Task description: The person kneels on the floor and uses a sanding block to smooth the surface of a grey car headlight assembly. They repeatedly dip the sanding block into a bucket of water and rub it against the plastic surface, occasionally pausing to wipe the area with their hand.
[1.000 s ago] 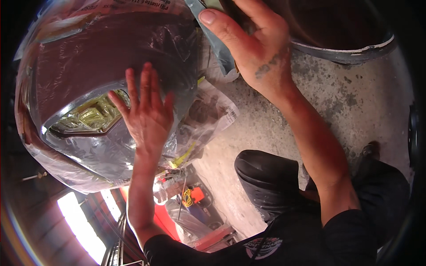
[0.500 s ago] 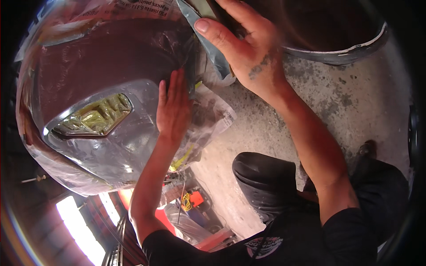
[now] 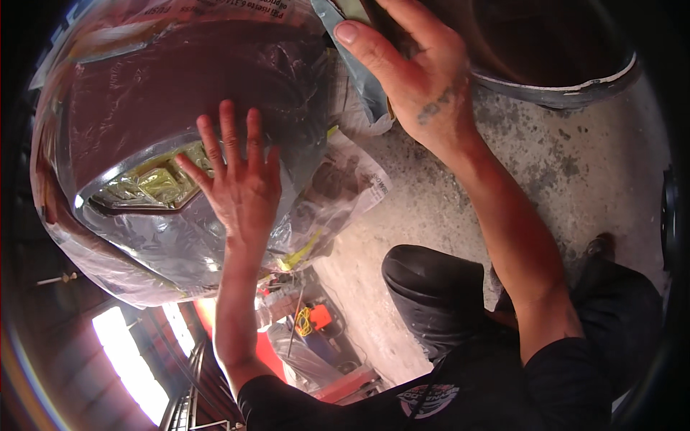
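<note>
Left hand (image 3: 241, 190): flat, fingers spread, no grip, pressing clear plastic film (image 3: 165, 244) smooth against the maroon panel (image 3: 172, 79).
Right hand (image 3: 420, 79): loose grip pinching masking paper's (image 3: 359, 79) edge, keeping it taut.

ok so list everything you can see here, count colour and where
dark red car body panel wrapped in clear plastic film: one, maroon under shiny film, upper left
yellow-green masked recess in the panel: one, left of centre, beside the left hand
printed masking paper sheet: one, white and grey, hanging at the panel's right edge
grey-blue flat piece: one, top centre, under the right hand's thumb
round dark tub with pale rim: one, upper right
grey concrete floor: right side
orange small object: one, lower centre among clutter
black trouser knee: one, lower centre
left hand: open, flat on the film
right hand: top centre, grip unclear
</note>
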`<action>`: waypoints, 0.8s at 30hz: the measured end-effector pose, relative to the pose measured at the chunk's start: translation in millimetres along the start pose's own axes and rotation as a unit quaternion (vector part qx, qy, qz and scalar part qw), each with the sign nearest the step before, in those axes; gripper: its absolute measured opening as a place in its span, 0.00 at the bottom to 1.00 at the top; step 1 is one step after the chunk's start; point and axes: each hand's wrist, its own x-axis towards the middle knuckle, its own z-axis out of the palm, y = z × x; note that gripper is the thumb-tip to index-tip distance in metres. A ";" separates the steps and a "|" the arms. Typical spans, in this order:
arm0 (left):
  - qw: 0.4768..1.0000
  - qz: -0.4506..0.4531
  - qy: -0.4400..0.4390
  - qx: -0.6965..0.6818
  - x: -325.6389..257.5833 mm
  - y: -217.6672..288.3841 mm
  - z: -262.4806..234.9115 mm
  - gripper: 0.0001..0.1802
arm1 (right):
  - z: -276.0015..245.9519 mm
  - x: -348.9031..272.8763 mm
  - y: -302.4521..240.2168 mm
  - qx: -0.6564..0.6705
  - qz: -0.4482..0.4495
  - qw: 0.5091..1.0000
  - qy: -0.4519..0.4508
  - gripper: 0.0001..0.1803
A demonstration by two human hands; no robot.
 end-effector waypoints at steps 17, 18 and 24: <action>0.999 0.020 -0.037 0.023 28.0 15.1 7.6 0.41 | -1.4 1.1 -1.0 0.023 0.010 1.000 0.004 0.31; 0.997 0.046 -0.048 0.043 30.4 22.5 13.9 0.41 | -2.3 1.3 0.1 0.007 -0.003 1.000 -0.003 0.31; 0.993 0.097 -0.047 0.043 48.3 17.3 15.7 0.39 | -4.7 2.3 0.2 -0.031 -0.033 0.999 -0.019 0.30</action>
